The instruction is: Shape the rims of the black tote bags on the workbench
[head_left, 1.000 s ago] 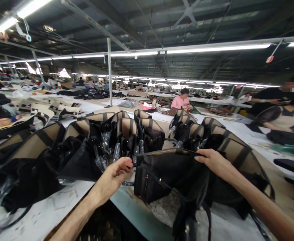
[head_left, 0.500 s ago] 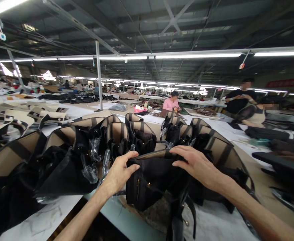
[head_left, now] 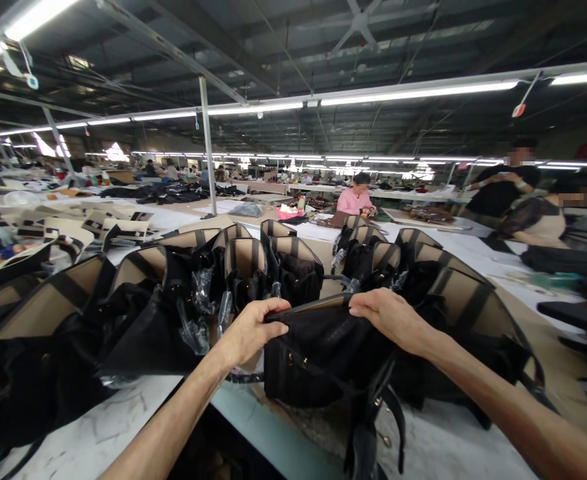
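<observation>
A black fabric bag (head_left: 318, 360) with small gold-coloured zip pulls on its front stands between my hands, its beige-edged top rim towards me. My left hand (head_left: 253, 328) pinches the rim at its left end, thumb in front and fingers behind. Further right along the same rim, my right hand (head_left: 391, 320) grips the edge between thumb and fingers. Dark straps (head_left: 393, 417) hang from the bag's right side over the table edge. Its inside is mostly hidden from view.
Several black bags with beige linings, among them one bag (head_left: 246, 263), stand around on the worktable (head_left: 138, 407). Clear plastic wrapping (head_left: 193, 330) hangs from some. A person in pink (head_left: 356, 199) sits across the tables; two people are at the right, one standing (head_left: 503, 190).
My right hand's fingers have closed from apart to pinched on the rim. My left hand keeps its hold. The whole view has shifted, so things appear further right.
</observation>
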A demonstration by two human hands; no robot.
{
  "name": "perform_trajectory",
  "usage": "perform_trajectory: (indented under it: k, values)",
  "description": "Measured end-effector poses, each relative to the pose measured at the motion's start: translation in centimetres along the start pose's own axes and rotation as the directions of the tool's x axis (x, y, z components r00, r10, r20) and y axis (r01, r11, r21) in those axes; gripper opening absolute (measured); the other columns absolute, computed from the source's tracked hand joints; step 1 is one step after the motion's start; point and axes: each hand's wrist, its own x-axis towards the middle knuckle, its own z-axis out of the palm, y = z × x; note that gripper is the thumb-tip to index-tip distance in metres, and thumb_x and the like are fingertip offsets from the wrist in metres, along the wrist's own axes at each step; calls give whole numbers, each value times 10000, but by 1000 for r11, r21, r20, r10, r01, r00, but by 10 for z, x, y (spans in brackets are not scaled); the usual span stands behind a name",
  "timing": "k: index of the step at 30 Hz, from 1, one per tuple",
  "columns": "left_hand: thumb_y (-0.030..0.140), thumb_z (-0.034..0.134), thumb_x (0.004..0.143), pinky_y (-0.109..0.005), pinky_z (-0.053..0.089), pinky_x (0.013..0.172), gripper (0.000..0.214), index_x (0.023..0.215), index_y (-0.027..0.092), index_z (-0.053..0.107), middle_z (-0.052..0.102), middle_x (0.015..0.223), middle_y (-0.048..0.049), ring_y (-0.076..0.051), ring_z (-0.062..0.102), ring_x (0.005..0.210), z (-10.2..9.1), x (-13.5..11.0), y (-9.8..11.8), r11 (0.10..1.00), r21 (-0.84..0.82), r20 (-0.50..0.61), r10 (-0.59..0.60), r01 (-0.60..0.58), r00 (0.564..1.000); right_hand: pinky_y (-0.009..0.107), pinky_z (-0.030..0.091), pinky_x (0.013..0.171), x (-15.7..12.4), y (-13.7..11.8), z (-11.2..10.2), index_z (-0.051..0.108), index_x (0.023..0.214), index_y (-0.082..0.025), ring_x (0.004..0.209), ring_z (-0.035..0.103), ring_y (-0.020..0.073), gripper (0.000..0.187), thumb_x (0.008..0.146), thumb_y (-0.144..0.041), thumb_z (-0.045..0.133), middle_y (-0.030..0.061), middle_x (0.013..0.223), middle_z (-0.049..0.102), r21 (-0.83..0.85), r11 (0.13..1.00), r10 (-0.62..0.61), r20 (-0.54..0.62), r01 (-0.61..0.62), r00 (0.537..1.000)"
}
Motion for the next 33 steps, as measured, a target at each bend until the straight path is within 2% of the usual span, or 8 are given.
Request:
perform_trajectory:
  k: [4,9,12,16,20,23,25,33]
  values:
    - [232,561,699,-250,392,774,316,995,126,589,614,920,-31,-175,539,855,4,2,1,999,41,-44,-16,18,999,219,283,554,1,-4,1,531,593,-189,566,483,108,266,813,-286,418,-26,563,514,-89,995,44,14,-43,999]
    - [303,563,715,-267,394,830,349,1020,139,607,621,997,-49,-199,540,923,10,10,0,986,166,-152,53,-28,987,223,301,588,1,-6,1,577,636,-205,633,525,123,249,826,-287,439,-11,627,579,-169,981,87,-40,-92,995]
    - [284,556,710,-269,412,800,330,1000,142,624,637,951,-50,-204,548,898,11,11,3,980,198,-153,56,-25,987,222,314,607,3,-6,2,594,650,-205,641,537,126,251,831,-299,447,-3,634,590,-180,977,105,-43,-111,994]
    - [247,549,698,-251,415,727,264,914,130,647,641,849,-39,-184,553,799,10,10,4,988,155,-175,8,19,985,225,315,605,6,-9,2,595,677,-206,656,549,135,220,825,-305,465,3,650,596,-192,973,126,-47,-132,991]
    - [224,527,712,-216,385,678,179,817,133,640,612,782,-15,-145,523,731,13,9,2,990,138,-157,22,0,987,231,332,622,8,-12,1,571,864,-220,711,570,158,129,819,-293,475,11,722,612,-218,963,147,-75,-160,986]
    - [239,520,725,-203,367,647,162,798,146,630,588,759,-3,-132,497,709,16,8,1,991,136,-177,17,7,984,250,352,669,11,-14,1,502,1081,-247,798,578,182,269,814,-265,482,31,818,631,-249,957,135,-68,-147,989]
    - [251,518,730,-200,360,632,161,797,153,627,576,750,2,-130,486,702,18,7,-1,991,135,-187,14,11,982,254,362,674,12,-14,0,482,1134,-268,810,581,181,315,820,-253,469,37,849,638,-250,960,117,-51,-126,992]
    - [256,511,737,-197,352,629,156,787,162,624,560,738,7,-127,471,697,20,5,-1,991,135,-195,18,8,981,244,348,601,15,-14,0,610,931,-279,746,589,174,188,807,-253,471,16,772,651,-233,967,97,-53,-107,994]
